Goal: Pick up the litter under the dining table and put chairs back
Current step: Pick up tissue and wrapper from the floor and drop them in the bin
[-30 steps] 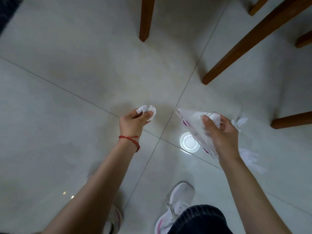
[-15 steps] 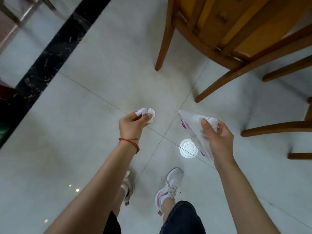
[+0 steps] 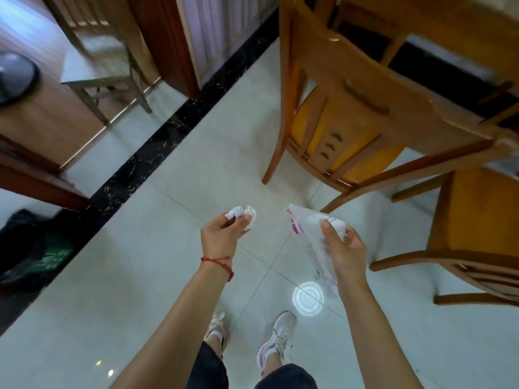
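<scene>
Partly, right hand (image 3: 344,249) hides clear wrapper (image 3: 304,223).

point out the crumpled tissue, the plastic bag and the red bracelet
tissue (image 3: 243,215), head view, middle of the wad
plastic bag (image 3: 307,224), head view, clear upper side
red bracelet (image 3: 222,262), head view, cord on the wrist

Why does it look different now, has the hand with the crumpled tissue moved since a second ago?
Cannot tell. The left hand holds the tissue at the same spot in view; the camera tilted up, so the chair appeared.
</scene>
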{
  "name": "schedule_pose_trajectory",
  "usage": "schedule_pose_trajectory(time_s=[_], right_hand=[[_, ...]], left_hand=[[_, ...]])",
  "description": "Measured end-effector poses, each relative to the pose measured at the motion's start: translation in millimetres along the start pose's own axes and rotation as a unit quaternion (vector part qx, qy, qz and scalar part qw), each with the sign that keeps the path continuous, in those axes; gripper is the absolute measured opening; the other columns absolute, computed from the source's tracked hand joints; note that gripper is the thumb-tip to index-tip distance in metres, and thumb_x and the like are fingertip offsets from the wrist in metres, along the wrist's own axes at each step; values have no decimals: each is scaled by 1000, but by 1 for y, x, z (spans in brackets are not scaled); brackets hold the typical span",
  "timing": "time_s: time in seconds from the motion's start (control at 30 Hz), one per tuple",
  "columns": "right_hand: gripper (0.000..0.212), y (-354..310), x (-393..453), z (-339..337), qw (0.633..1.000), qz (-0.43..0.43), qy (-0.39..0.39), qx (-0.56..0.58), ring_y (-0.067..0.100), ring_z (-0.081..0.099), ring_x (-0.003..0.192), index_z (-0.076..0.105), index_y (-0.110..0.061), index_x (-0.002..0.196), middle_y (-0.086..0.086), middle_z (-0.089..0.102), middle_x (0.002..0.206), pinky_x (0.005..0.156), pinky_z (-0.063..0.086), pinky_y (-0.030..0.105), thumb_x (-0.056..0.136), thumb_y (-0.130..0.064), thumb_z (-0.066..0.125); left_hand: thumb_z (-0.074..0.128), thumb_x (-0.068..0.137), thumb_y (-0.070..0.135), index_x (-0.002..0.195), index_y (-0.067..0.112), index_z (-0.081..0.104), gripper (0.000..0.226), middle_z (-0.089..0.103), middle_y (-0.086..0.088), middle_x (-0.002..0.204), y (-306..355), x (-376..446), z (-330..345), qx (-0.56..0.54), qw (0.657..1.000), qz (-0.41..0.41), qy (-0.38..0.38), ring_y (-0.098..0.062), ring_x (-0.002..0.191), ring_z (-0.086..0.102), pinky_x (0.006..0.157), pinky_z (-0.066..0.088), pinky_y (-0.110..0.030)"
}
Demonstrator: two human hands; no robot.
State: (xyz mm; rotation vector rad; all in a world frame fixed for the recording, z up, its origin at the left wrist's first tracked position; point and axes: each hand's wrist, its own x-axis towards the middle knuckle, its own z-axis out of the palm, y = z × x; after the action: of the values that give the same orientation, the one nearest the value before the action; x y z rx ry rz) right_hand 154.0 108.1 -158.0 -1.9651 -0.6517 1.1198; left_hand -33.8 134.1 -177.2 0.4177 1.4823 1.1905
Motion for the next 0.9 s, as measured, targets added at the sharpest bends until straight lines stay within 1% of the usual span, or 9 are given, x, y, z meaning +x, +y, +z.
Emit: schedule_pose_trajectory(time_s=[0.13, 0.23, 0.3, 0.43, 0.53, 0.6, 0.7, 0.77, 0.9], right_hand=[[28, -39, -30, 2, 1000, -23, 1, 22, 16, 55, 91, 56, -16, 103, 1, 58, 103, 67, 45, 15, 82, -32, 64], [29, -63, -49, 6, 999, -25, 1, 26, 13, 55, 82, 56, -15, 104, 0, 57, 98, 60, 42, 11, 82, -32, 64], [31, -76, -59, 8, 999, -21, 0, 39, 13, 56, 82, 57, -14, 105, 0, 59, 100, 63, 44, 16, 82, -33, 65], [44, -100, -77, 17, 999, -29, 7, 25, 21, 54, 96, 57, -10, 115, 5, 58, 108, 80, 45, 31, 82, -38, 63], [43, -116, -85, 26, 999, -45, 5, 31, 22, 52, 96, 57, -8, 115, 5, 56, 107, 79, 41, 31, 83, -35, 63], [38, -124, -90, 35, 998, -55, 1, 31, 22, 52, 95, 58, -9, 112, 4, 56, 105, 79, 42, 31, 83, -33, 64], [31, -130, -92, 52, 998, -61, -12, 25, 26, 57, 100, 57, -15, 102, 6, 60, 108, 85, 50, 36, 80, -35, 67], [34, -134, -95, 65, 998, -48, -38, 21, 31, 59, 102, 59, -14, 101, 9, 62, 108, 90, 51, 45, 79, -39, 67], [44, -142, -103, 91, 993, -51, -106, -8, 31, 61, 98, 62, -17, 106, 8, 65, 106, 88, 53, 50, 76, -49, 65]], left_hand=[[68, 73, -6, 72, 2, 60, 11, 63, -2, 71, 47, -24, -10, -40, 999, 12, -2, -11, 71, 67, 59, 52, -16], [68, 74, -6, 72, 2, 60, 11, 64, -4, 74, 73, -36, -20, -62, 998, 9, 4, -10, 68, 68, 58, 51, -14], [68, 74, -7, 68, 4, 62, 13, 66, -5, 76, 86, -43, -28, -79, 997, 3, 10, -16, 72, 67, 57, 51, -14], [69, 73, -7, 67, 4, 65, 13, 67, -2, 75, 108, -51, -46, -93, 995, -2, 19, -21, 78, 64, 56, 52, -15], [70, 72, -6, 68, 3, 63, 11, 68, -4, 78, 123, -51, -59, -94, 995, 0, 24, -21, 79, 65, 55, 52, -14], [69, 73, -6, 69, 2, 64, 10, 70, 3, 68, 134, -49, -69, -98, 995, 0, 28, -15, 71, 67, 54, 52, -14], [68, 74, -7, 79, -3, 65, 8, 69, -2, 74, 148, -46, -86, -110, 993, 4, 35, -9, 63, 68, 54, 52, -14], [66, 75, -8, 92, -8, 64, 17, 67, -6, 82, 156, -44, -97, -130, 990, 4, 50, -9, 61, 68, 54, 52, -14], [67, 75, -4, 99, -10, 62, 25, 67, -5, 83, 165, -42, -121, -142, 985, 15, 97, -21, 79, 66, 57, 54, -15]])
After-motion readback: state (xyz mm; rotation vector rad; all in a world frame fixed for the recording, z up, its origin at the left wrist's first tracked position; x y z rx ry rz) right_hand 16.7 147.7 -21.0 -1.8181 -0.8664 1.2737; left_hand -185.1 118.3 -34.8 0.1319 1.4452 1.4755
